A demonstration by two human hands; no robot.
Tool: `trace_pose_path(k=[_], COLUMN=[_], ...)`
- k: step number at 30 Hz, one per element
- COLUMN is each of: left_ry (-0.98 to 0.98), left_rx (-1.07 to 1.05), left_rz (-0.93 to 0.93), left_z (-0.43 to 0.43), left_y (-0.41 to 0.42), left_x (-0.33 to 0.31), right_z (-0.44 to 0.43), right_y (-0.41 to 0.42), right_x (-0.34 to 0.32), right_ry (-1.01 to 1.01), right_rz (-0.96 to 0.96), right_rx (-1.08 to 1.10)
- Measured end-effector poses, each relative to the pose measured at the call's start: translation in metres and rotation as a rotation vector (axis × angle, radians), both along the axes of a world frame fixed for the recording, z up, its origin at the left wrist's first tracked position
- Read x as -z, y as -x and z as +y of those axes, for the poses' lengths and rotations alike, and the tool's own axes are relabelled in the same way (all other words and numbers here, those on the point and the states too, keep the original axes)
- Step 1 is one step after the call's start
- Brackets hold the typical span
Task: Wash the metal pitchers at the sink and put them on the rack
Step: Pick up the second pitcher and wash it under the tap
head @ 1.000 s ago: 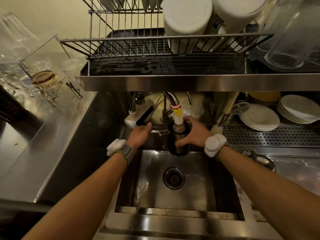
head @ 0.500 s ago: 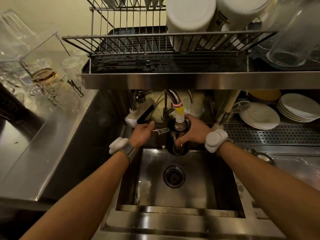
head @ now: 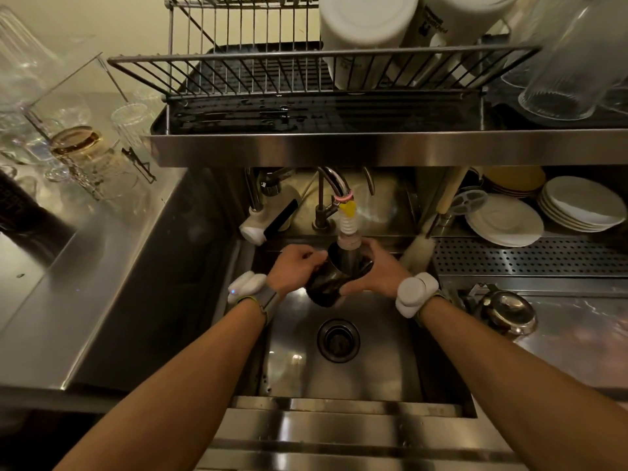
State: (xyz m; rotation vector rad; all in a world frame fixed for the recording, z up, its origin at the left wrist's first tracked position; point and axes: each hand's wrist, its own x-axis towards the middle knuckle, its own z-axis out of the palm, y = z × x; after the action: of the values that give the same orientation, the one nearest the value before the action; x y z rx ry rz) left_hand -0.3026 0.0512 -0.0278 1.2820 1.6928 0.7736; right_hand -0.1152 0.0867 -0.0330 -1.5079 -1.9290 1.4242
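A dark, shiny metal pitcher (head: 329, 283) is held over the sink (head: 380, 368), tilted, with its mouth right under the faucet nozzle (head: 348, 229). My left hand (head: 295, 269) grips the pitcher's left side, where its handle is. My right hand (head: 375, 270) wraps around the right side of its body. The wire dish rack (head: 244, 73) sits on the steel shelf above the sink. Another metal pitcher (head: 509, 312) lies on the counter to the right.
White containers (head: 367, 32) and clear glasses (head: 571, 73) stand in the rack's right part. White plates (head: 506, 220) are stacked under the shelf at right, beside a bottle brush (head: 419, 248). Glassware (head: 74, 147) crowds the left counter. A drain (head: 338, 339) lies mid-basin.
The pitcher has tilted and come closer under the nozzle. My left hand has closed in from the handle's end onto the pitcher's side; my right hand keeps its hold.
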Motion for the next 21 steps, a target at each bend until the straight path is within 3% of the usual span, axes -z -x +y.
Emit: trace_pose_path(k=[4, 7, 16, 21], left_ry=[-0.112, -0.245, -0.4, -0.478], left_rx=[0.15, 0.246, 0.472, 0.536], left_rz=[0.604, 0.838, 1.226, 1.266], left_z=[0.002, 0.0, -0.002, 0.002], left_y=[-0.004, -0.004, -0.009, -0.007], left_x=[-0.004, -0.009, -0.033, -0.028], right_z=[0.002, 0.004, 0.009, 0.015], right_y=[-0.013, -0.022, -0.02, -0.02], right_x=[0.0, 0.001, 0.001, 0.001], right_ry=[0.046, 0.068, 0.047, 0.016], right_rz=[-0.098, -0.106, -0.118, -0.12], right_rx=[0.023, 0.051, 0.046, 0.027])
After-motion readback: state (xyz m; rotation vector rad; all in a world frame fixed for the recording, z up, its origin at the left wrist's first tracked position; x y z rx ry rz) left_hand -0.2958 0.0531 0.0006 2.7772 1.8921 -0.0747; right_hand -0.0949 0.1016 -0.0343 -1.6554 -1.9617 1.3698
